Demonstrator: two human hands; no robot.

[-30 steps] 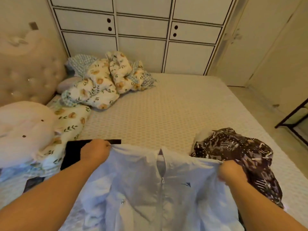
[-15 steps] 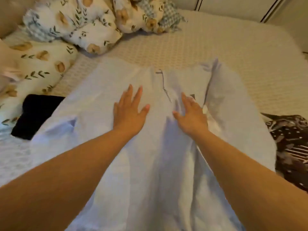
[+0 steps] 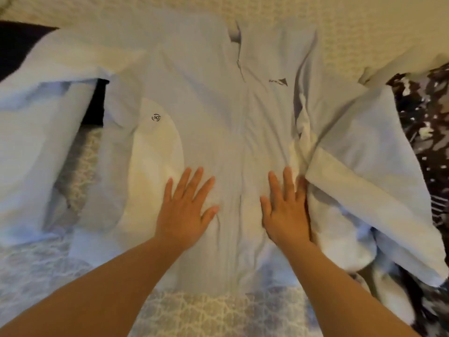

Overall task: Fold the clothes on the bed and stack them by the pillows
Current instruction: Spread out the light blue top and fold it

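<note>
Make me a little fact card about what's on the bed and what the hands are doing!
garment: light blue zip jacket, spread front-up on the bed
left hand: flat on the jacket, fingers spread
right hand: flat on the jacket, beside a bunched sleeve
zipper: runs down the middle, between the hands
left of jacket: black cloth, partly covered
right of jacket: dark patterned garment
folding: not yet begun
</note>
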